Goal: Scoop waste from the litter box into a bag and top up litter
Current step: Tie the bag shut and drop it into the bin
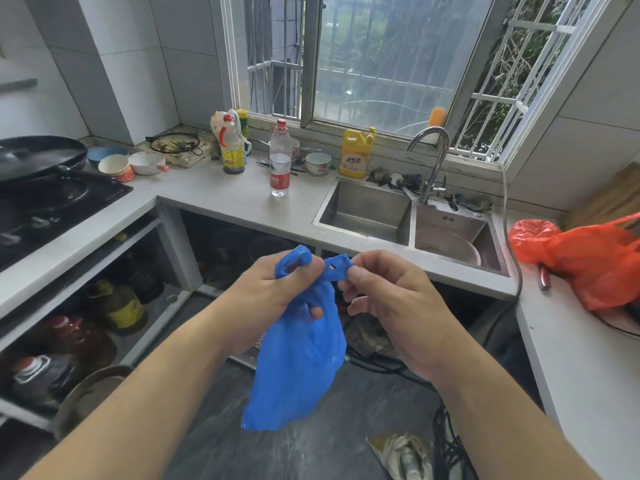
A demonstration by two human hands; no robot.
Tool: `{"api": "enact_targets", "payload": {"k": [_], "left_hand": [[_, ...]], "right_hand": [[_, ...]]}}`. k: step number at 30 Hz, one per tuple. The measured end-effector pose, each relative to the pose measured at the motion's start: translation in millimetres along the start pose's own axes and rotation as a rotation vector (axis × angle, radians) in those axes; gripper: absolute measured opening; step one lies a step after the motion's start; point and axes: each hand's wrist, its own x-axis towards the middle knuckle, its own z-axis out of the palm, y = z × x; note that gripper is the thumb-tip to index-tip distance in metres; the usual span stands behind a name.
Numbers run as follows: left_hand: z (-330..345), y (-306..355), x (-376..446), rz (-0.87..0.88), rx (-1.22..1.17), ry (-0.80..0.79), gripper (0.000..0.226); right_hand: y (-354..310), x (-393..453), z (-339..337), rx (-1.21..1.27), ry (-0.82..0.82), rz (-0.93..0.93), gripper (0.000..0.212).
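Note:
A blue plastic bag hangs in front of me over the dark kitchen floor. My left hand pinches one of its handles, with a finger showing through the thin plastic. My right hand pinches the other handle between thumb and forefinger. The two handles are held close together at the top and the bag's body droops below. No litter box, scoop or litter is in view.
A steel double sink with a tap lies ahead in the grey counter. A water bottle, yellow detergent jug, bowls and a wok stand on it. An orange bag lies at the right. Bottles fill the open shelves at the lower left.

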Motion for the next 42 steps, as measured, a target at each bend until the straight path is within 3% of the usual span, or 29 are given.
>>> {"api": "enact_targets", "payload": {"k": [2, 5, 9, 13, 20, 23, 29, 31, 33, 37, 42], "left_hand": [[0.5, 1.4, -3.0, 0.036, -0.027, 0.028, 0.04], [3.6, 8.2, -8.3, 0.048, -0.067, 0.019, 0.035], [3.9, 14.7, -11.9, 0.053, -0.108, -0.003, 0.032], [2.1, 18.0, -15.3, 0.049, -0.027, -0.004, 0.028], [3.9, 16.7, -21.1, 0.033, 0.116, -0.003, 0.02], [4.2, 14.3, -23.3, 0.048, 0.212, 0.04, 0.014], [12.2, 4.8, -22.9, 0.183, 0.322, 0.243, 0.02], [17.1, 3.9, -23.2, 0.238, 0.311, 0.3, 0.019], [21.4, 1.9, -23.7, 0.279, 0.272, 0.32, 0.018], [27.3, -4.8, -25.3, 0.312, 0.187, 0.301, 0.018], [24.8, -9.6, -30.7, 0.228, 0.096, 0.284, 0.019]], "right_hand": [[6.0, -6.2, 0.5, 0.012, -0.068, -0.01, 0.01], [14.9, -10.0, 3.9, -0.182, -0.08, -0.03, 0.015], [13.6, -12.9, 10.3, -0.179, -0.207, -0.044, 0.019], [9.3, -15.5, 8.7, -0.413, -0.144, -0.117, 0.002], [9.0, -21.7, -0.9, -0.641, -0.04, -0.11, 0.016], [12.3, -22.7, -2.6, -0.576, 0.032, -0.077, 0.025], [10.9, -24.8, -5.4, -0.132, 0.021, 0.111, 0.048], [9.8, -23.3, -1.8, 0.068, 0.025, 0.257, 0.039], [9.2, -21.7, 1.0, 0.056, -0.004, 0.316, 0.025], [12.9, -22.7, 5.3, 0.035, -0.12, 0.315, 0.026], [18.9, -22.3, 5.8, 0.105, 0.005, 0.271, 0.019]]}}
